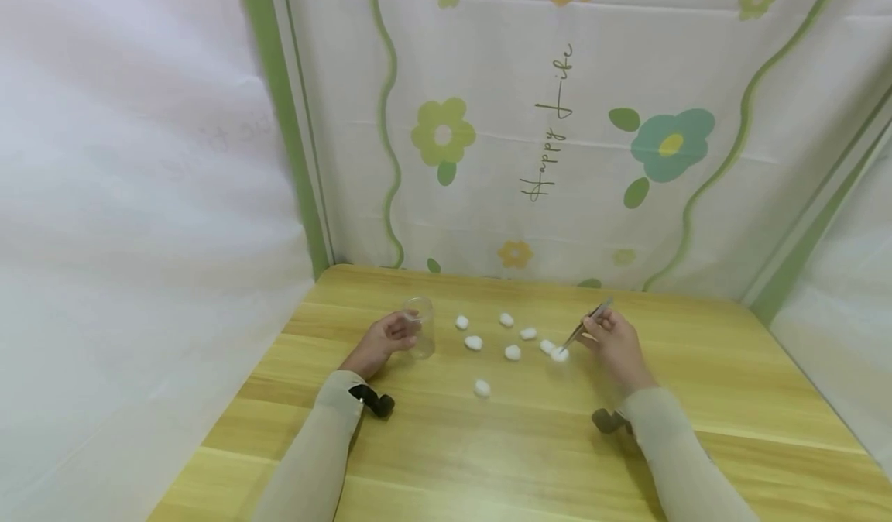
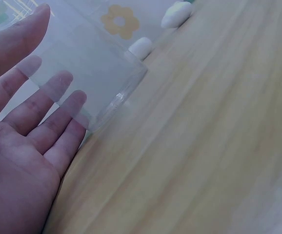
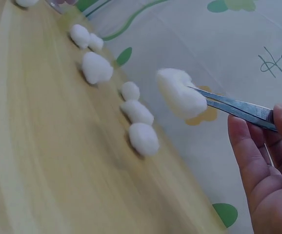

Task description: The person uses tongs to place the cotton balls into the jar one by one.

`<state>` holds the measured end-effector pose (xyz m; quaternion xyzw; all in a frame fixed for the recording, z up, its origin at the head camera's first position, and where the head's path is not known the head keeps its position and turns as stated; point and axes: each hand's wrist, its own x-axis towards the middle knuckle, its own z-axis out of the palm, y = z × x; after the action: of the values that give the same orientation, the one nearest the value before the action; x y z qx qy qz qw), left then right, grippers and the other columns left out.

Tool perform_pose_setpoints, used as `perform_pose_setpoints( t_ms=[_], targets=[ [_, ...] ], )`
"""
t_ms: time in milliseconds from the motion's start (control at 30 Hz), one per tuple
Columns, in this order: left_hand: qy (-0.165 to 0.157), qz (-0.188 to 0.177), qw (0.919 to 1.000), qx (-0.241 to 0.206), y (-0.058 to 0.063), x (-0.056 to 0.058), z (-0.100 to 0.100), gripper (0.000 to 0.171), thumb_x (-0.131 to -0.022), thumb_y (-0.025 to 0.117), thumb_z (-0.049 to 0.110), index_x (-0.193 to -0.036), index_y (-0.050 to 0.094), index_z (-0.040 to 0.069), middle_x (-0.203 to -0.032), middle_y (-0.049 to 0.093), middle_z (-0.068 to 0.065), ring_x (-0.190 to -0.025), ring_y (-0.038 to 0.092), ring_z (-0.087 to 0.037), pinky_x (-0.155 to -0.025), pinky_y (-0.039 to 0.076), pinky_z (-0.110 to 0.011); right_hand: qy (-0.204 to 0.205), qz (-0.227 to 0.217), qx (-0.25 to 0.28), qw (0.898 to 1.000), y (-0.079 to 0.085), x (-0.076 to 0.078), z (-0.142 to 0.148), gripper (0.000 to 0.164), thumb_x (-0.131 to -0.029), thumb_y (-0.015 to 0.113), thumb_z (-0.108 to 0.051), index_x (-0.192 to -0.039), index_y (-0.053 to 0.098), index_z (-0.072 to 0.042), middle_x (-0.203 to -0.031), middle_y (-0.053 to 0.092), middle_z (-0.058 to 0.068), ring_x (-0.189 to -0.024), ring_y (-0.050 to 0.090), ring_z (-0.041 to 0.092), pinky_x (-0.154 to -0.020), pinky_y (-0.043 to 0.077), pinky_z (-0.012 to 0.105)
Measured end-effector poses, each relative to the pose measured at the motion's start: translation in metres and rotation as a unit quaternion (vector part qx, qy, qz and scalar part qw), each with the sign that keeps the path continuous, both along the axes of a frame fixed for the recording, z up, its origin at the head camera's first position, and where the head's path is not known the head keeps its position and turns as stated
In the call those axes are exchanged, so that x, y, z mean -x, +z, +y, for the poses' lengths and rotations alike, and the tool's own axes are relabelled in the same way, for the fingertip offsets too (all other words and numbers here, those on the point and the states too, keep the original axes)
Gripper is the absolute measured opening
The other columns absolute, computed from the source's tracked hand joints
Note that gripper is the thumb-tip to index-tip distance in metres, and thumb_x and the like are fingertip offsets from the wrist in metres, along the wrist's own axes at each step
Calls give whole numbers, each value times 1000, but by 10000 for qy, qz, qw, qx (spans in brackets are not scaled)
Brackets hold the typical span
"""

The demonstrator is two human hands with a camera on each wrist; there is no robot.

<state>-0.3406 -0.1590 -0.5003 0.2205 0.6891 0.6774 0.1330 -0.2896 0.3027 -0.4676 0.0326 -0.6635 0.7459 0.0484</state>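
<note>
My left hand (image 1: 383,344) holds a clear plastic cup (image 1: 423,340) upright on the table, thumb on one side and fingers behind its wall. In the left wrist view the see-through cup (image 2: 97,73) shows its base edge at the wood. My right hand (image 1: 616,345) pinches metal tweezers (image 1: 585,324) between thumb and fingers. The tweezers' tips grip a white cotton ball (image 3: 180,92), lifted off the table in the right wrist view. Several more cotton balls (image 1: 512,352) lie scattered between the two hands.
The wooden table (image 1: 488,460) reaches back to a white curtain (image 1: 488,220) printed with flowers. More white sheeting (image 1: 139,235) hangs at the left side. One cotton ball (image 1: 482,388) lies nearer to me than the others.
</note>
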Motion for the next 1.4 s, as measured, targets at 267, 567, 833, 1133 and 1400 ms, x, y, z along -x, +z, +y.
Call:
perform_pose_setpoints(
  t_ms=[267, 567, 833, 1133, 1400],
  targets=[
    [11, 92, 10000, 25, 1, -1, 1, 49, -96, 59, 1, -143, 42, 5, -139, 45, -28, -131, 43, -36, -105, 40, -37, 108, 91, 294, 9995, 11, 3, -10, 24, -98, 59, -11, -112, 46, 4, -108, 55, 8, -102, 61, 16, -92, 51, 34],
    [62, 78, 9999, 95, 2, 1, 2, 53, -96, 60, 1, -144, 39, 0, -139, 47, -25, -130, 45, -33, -106, 39, -37, 136, 155, 376, 9991, 16, 12, -16, 30, -96, 61, -13, -113, 45, 5, -109, 53, 13, -102, 60, 18, -92, 50, 35],
    [81, 65, 9999, 132, 2, -1, 2, 57, -96, 60, 1, -146, 34, -2, -139, 46, -27, -130, 45, -35, -106, 39, -40, 205, 225, 660, 9974, 21, 19, -25, 21, -96, 61, -9, -107, 48, 3, -107, 55, 12, -101, 60, 18, -92, 51, 38],
    [54, 75, 9999, 101, 2, -1, 1, 58, -95, 61, 2, -146, 34, -2, -140, 45, -27, -130, 44, -35, -105, 40, -38, 235, 319, 866, 9955, 27, 22, -35, 20, -97, 58, -6, -111, 46, 4, -102, 57, 7, -99, 62, 16, -91, 51, 37],
    [71, 85, 9999, 116, 2, -1, 1, 55, -95, 63, 8, -145, 40, 3, -140, 47, -25, -130, 45, -34, -105, 40, -39, 327, 398, 884, 9948, 32, 27, -41, 15, -97, 58, -6, -105, 48, 2, -101, 56, 7, -98, 61, 16, -92, 51, 37]
  ],
)
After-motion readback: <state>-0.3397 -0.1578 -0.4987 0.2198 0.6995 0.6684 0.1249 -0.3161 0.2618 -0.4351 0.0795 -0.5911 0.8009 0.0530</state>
